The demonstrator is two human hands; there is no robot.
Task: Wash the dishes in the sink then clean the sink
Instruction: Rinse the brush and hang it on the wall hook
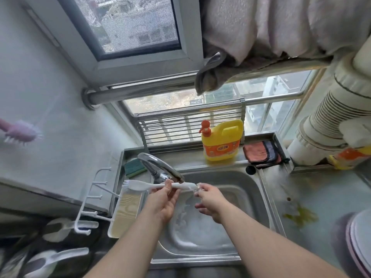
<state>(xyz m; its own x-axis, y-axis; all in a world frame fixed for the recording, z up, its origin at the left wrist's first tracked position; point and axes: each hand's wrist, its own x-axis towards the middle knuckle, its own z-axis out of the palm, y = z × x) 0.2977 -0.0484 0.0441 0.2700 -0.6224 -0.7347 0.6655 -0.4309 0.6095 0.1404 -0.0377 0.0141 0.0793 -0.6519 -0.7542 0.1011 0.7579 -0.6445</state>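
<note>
A white plastic rice paddle (140,185) lies crosswise under the tap (160,167), above the steel sink (259,195). My left hand (163,201) pinches its handle near the middle. My right hand (208,199) pinches the handle's right end with thumb and fingertips. Water runs from the spout over the handle into the sink, where foam and water cover the bottom. No dishes show inside the sink.
A yellow detergent bottle (220,141) and folded cloths (261,152) stand on the ledge behind the sink. A green sponge (135,167) lies left of the tap. A white rack (92,199) and tray are at left, stacked plates (359,243) at right.
</note>
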